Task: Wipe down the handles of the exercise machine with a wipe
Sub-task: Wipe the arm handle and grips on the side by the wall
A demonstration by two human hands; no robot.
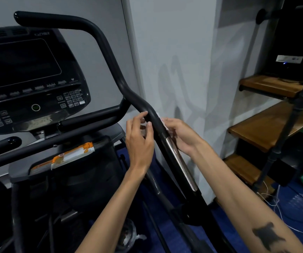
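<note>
Handle (152,119) runs between my hands, its long axis sloping from upper left down toward me. My right hand (180,135) grasps the wipe (162,120) against its far side; my left hand (140,139) touches the near side, fingers loosely curled, holding nothing.

Both hands' (140,141) fingers loosely curled

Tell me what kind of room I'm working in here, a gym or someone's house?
Probably a home workout corner rather than a commercial gym. A cardio exercise machine with a console and black handle stands tight against a white wall, beside wooden shelves holding electronics, with loose white cables on the blue floor.
</note>
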